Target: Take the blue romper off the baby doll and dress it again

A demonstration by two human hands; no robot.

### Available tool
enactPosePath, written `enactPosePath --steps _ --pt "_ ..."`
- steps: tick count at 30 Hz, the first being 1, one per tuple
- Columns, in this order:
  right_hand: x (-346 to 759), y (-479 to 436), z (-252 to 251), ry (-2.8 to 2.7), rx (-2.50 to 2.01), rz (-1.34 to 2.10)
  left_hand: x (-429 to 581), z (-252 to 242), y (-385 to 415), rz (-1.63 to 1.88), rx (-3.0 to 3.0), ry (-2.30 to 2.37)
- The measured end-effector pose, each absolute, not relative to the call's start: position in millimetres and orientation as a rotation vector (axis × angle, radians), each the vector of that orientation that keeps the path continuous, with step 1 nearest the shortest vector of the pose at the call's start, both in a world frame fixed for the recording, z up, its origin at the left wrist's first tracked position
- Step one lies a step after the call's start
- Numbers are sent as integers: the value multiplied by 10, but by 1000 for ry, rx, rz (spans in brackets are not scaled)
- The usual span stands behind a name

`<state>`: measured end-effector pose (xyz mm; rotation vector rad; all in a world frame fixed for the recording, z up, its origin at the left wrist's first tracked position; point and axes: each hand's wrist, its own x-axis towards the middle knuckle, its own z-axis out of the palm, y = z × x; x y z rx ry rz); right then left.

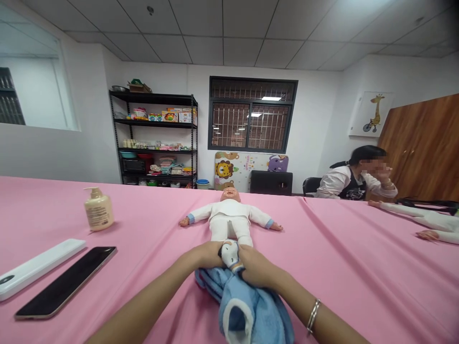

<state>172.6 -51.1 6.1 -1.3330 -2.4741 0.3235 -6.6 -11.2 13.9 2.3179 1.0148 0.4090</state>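
Note:
A baby doll in a white suit lies on its back in the middle of the pink table, head away from me, arms spread. My left hand and my right hand are both closed around the doll's feet, where a white sock shows between them. A blue fleece garment is bunched under and in front of my hands. My right wrist wears a silver bracelet.
A cream pump bottle stands at the left. A dark phone and a white flat case lie near the left front edge. Another doll lies at the far right beside a seated person. Shelves stand behind.

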Motion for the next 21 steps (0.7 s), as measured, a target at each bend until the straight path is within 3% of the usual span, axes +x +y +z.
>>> enactPosePath --steps 8,14,21 --pt "1760 -315 -109 -2190 -1129 655 -172 -228 10 854 2049 953" --pt "1837 -336 -56 -1678 -902 1163 -39 -73 -55 1072 1482 826" --pt "1870 -404 25 -1025 -862 1551 -50 101 -268 838 1184 614"
